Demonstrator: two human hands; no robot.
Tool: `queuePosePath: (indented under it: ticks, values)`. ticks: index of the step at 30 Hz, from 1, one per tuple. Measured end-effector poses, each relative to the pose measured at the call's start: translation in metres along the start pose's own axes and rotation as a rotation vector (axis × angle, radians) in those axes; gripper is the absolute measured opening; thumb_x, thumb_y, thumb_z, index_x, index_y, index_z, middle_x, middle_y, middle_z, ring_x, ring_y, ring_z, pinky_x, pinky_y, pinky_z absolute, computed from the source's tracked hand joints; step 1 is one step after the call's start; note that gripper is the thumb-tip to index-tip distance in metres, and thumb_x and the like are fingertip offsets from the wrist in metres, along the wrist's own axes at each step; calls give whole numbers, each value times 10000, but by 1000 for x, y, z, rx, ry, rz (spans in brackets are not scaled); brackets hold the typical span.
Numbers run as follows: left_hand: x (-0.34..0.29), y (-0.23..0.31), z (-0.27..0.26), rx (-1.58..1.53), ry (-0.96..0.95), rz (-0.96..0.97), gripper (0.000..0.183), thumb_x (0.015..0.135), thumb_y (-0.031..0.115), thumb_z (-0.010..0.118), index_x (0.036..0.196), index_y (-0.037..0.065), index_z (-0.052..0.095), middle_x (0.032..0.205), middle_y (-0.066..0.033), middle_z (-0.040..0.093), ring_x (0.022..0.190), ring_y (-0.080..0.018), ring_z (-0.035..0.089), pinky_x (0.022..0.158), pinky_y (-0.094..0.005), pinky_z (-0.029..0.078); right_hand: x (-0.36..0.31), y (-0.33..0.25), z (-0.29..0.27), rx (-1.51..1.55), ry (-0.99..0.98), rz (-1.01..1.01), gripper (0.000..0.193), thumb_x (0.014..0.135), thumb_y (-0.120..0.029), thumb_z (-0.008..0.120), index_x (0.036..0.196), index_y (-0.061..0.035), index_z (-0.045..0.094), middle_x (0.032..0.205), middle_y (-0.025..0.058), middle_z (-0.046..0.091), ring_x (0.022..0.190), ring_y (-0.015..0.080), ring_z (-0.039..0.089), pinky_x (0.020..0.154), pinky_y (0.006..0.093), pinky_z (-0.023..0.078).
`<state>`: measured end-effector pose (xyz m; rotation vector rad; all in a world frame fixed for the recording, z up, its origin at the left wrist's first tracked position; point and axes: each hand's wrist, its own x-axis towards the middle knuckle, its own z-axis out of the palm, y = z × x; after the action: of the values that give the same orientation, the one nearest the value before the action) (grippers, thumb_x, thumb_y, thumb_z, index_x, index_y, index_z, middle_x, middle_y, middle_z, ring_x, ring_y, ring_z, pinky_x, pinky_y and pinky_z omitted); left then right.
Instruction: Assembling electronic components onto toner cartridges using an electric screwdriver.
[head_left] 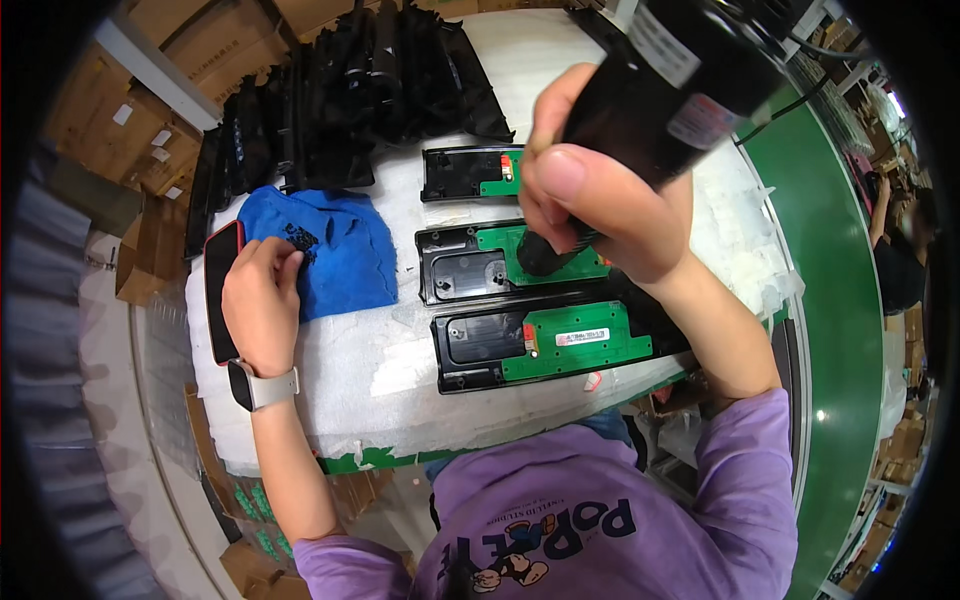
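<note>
My right hand (625,210) is wrapped round a black electric screwdriver (650,95). Its lower end points down at the green circuit board (495,240) in the middle black plastic housing (465,272); the tip's contact is hidden. On the blue cloth (350,275) lies a small heap of tiny black pieces that look like screws (301,237). My left hand (262,300) reaches to this heap with fingertips pinched together; anything between them is too small to make out. Similar housings with green boards lie on either side: a near one (475,350) and a far one (458,175).
A red-edged phone (220,310) lies left of the cloth, partly under my left hand. Black plastic parts (350,90) are piled along the table's far left. The white-covered table (390,350) ends close to my body. Cardboard boxes (110,110) stand beyond its left side.
</note>
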<state>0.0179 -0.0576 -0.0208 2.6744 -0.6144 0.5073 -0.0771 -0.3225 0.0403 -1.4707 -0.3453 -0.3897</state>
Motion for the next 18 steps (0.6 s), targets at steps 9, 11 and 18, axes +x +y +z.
queuePosePath:
  ticks: [9,11,18]
  values:
    - [2,3,6,-108,122,32,94,811,63,600,847,-23,605,716,-138,586,567,-227,564,539,-297,421,5,7,0,62,-110,22,215,749,-134,618,815,-8,457,516,52,479,389,104,446,361,213,335]
    - [2,4,8,-249,70,-55,108,833,81,587,854,-23,608,730,-118,605,577,-187,576,539,-270,423,3,11,1,108,-158,-11,210,743,-93,632,829,-14,458,544,53,496,417,94,458,383,205,354]
    - [2,24,9,-1238,-231,-385,186,893,133,540,954,-29,609,811,-79,641,671,-114,619,579,-184,456,2,3,8,-71,-143,-239,164,666,-16,684,757,-30,549,654,2,537,580,58,493,528,189,383]
